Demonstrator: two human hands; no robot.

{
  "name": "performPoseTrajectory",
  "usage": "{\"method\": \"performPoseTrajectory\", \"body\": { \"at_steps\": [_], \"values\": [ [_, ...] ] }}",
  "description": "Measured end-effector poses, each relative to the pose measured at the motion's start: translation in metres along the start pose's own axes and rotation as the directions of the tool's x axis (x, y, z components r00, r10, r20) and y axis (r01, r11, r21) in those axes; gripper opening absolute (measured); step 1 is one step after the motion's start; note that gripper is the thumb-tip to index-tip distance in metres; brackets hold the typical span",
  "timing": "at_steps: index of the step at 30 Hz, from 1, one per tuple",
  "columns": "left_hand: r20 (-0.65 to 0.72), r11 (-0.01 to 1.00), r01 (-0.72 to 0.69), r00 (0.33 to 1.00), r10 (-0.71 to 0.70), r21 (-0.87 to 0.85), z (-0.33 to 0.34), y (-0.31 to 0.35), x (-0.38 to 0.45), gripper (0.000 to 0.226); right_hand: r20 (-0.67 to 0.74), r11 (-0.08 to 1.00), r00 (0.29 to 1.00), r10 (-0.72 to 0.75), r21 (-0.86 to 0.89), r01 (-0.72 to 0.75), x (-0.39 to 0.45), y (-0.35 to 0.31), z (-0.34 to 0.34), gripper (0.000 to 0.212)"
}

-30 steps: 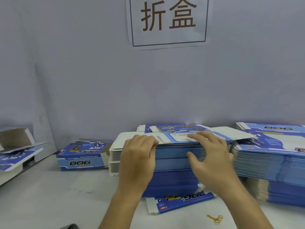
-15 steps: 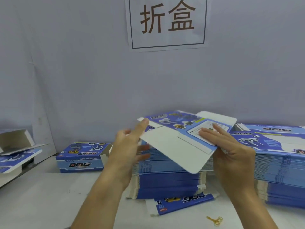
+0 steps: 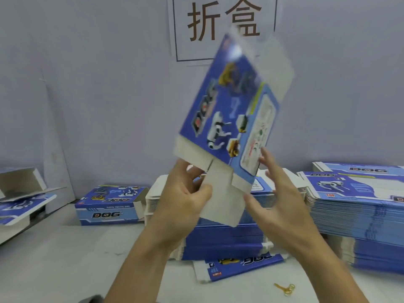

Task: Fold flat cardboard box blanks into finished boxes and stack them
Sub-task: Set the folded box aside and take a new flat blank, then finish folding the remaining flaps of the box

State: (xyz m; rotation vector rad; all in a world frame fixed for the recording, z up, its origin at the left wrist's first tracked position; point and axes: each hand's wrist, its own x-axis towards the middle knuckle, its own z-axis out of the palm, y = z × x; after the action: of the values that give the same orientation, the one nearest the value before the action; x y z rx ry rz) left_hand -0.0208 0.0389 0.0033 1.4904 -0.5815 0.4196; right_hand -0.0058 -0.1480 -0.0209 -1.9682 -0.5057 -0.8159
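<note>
Table (image 3: 54, 259), left to right: opened box (image 3: 19, 193) at the left edge; finished box (image 3: 109, 204) left of centre; central blank stack (image 3: 229, 237); second blank stack (image 3: 360, 215) at right. Centre frame, raised and tilted: one box blank (image 3: 229, 110), blurred, printed face showing. Left hand (image 3: 185, 197) pinches its lower white flap; right hand (image 3: 277, 193) is spread open, fingertips at the blank's lower right edge.

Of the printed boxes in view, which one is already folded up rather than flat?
The folded box at the back left of the table, beside the middle stack. It stands as a closed block showing "DOG" on its front; the others are flat blanks.
</note>
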Motion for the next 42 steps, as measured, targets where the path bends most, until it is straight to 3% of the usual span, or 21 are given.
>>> {"method": "performPoseTrajectory", "body": {
  "at_steps": [4,8,12,15,19,25,28,32,35,38,40,42],
  "values": [
    [0.184,0.983,-0.083,0.982,0.052,0.165,0.012,0.005,-0.005,0.053,-0.119,0.987,0.993,-0.013,-0.159,-0.007,0.000,-0.009,0.010,0.110],
    [0.271,0.977,-0.094,0.962,0.039,0.191,0.012,0.002,-0.004,0.062,-0.165,0.987,0.985,0.054,-0.143,-0.078,-0.002,-0.014,0.020,0.111],
    [0.293,0.966,-0.078,0.956,0.003,0.245,0.013,-0.005,-0.004,0.059,-0.229,0.995,0.969,0.094,0.038,-0.087,-0.001,-0.016,0.021,0.099],
    [0.310,0.951,-0.109,0.951,0.014,0.289,0.016,-0.005,-0.005,0.061,-0.269,0.997,0.960,0.079,0.012,-0.079,0.001,-0.013,0.017,0.105],
    [0.326,0.942,-0.150,0.944,0.046,0.300,0.021,0.004,-0.006,0.078,-0.315,0.992,0.946,0.082,-0.066,-0.108,0.003,-0.012,0.015,0.109],
    [0.192,0.910,-0.232,0.966,0.174,0.342,0.023,0.007,-0.004,0.107,-0.340,0.995,0.936,0.090,0.067,-0.071,0.002,-0.015,0.006,0.086],
    [0.239,0.838,-0.314,0.944,0.226,0.447,0.023,0.008,-0.003,0.112,-0.334,0.994,0.940,0.077,0.096,-0.048,0.002,-0.019,0.005,0.083],
    [0.282,0.791,-0.338,0.934,0.217,0.511,0.021,0.015,-0.003,0.104,-0.314,0.985,0.943,0.110,0.158,-0.062,0.003,-0.021,0.006,0.081],
    [0.351,0.759,-0.370,0.915,0.198,0.536,0.020,0.026,-0.008,0.098,-0.278,0.992,0.956,0.098,0.104,-0.072,0.001,-0.021,0.011,0.078],
    [0.429,0.792,-0.362,0.892,0.141,0.492,0.025,0.039,-0.015,0.071,-0.179,0.993,0.981,0.079,0.098,-0.062,-0.002,-0.024,0.019,0.076],
    [0.333,0.930,-0.235,0.933,0.134,0.282,0.040,0.049,-0.006,0.045,-0.161,0.997,0.985,0.054,0.071,-0.043,-0.002,-0.027,0.024,0.068],
    [0.072,0.995,-0.104,0.992,0.104,0.001,0.044,0.054,0.004,0.026,-0.143,0.999,0.990,-0.018,-0.030,0.014,-0.003,-0.033,0.030,0.077]
  ]
}}
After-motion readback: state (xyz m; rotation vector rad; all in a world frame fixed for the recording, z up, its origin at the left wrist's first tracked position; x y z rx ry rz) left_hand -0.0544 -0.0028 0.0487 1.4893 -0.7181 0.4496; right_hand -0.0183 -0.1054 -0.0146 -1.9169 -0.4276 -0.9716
